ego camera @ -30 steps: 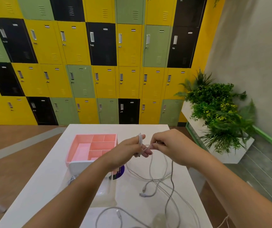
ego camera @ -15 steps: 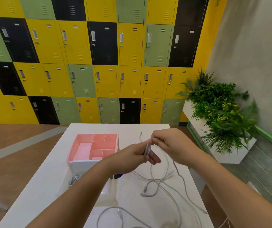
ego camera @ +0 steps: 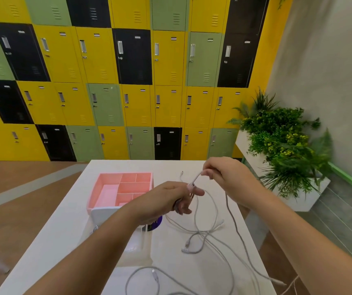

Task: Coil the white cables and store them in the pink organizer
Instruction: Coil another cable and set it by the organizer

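The left forearm crosses in front of the pink organizer (ego camera: pixel 126 173) and hides its near right corner, so not every compartment can be read; those that show hold nothing. Just in front of it a white box (ego camera: pixel 103 213) is partly covered by the same arm. A purple disc (ego camera: pixel 157 222) peeks out under the left hand (ego camera: pixel 170 199), too hidden to identify. At the bottom edge one loop of the loose cables (ego camera: pixel 205 235) is cut off, and another strand runs off the desk (ego camera: pixel 60 237) at the right corner.

The left hand's grip is clamped on the white cable (ego camera: pixel 196 178), pinched between thumb and forefinger. How many turns hang below that hand is hard to tell. The right hand (ego camera: pixel 229 177) also has its grip closed on the same cable, pinching it at the fingertips (ego camera: pixel 204 173). A short stretch runs taut and slanted between the two hands, above the desk and to the right of the organizer. The rest trails down into the tangle lying on the desk.

Half a second ago the hands were almost touching, with the right pinch right at the left thumb. Now the right hand has lifted up and away to the right, drawing out that stretch. The organizer and the tangle lie as they did.
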The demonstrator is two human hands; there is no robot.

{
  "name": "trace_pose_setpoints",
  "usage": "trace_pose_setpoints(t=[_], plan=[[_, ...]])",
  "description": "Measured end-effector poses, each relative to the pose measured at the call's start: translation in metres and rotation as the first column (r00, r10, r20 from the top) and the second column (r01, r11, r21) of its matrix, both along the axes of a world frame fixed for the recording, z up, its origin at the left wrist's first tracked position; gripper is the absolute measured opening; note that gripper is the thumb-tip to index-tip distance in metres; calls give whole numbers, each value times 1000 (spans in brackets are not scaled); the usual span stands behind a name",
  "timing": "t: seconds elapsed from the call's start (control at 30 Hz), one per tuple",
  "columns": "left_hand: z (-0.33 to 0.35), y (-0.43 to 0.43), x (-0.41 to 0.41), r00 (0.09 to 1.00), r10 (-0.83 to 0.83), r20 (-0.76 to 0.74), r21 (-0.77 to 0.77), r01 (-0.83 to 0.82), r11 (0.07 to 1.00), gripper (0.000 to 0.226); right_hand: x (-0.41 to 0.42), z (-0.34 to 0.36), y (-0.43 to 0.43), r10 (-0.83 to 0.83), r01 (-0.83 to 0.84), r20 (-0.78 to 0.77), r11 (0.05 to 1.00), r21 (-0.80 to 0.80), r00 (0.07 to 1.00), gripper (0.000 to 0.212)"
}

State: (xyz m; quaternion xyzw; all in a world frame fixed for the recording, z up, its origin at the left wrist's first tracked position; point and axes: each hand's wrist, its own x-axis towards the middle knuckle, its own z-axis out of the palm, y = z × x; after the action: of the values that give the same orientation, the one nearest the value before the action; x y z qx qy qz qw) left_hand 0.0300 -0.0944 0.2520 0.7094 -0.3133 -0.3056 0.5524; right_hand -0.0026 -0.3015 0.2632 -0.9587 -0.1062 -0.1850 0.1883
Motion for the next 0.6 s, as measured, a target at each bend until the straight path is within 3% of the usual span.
trace_pose_setpoints(t=[0.17,0.37,0.5,0.6], plan=[[9,-3,-5,994,39,-106,-112,-51,992,44,8,-22,-2,-55,73,-76,963,259,996,14],[19,-17,-6,946,109,-306,-277,-198,940,35,9,-53,11,-50,186,-262,830,526,964,27],[18,-24,6,916,175,-362,-333,-303,893,36,-1,-66,33,-92,243,-320,847,473,943,32],[9,-28,12,919,253,-303,-297,-343,891,36,-11,-57,52,-68,195,-363,925,327,929,31]])
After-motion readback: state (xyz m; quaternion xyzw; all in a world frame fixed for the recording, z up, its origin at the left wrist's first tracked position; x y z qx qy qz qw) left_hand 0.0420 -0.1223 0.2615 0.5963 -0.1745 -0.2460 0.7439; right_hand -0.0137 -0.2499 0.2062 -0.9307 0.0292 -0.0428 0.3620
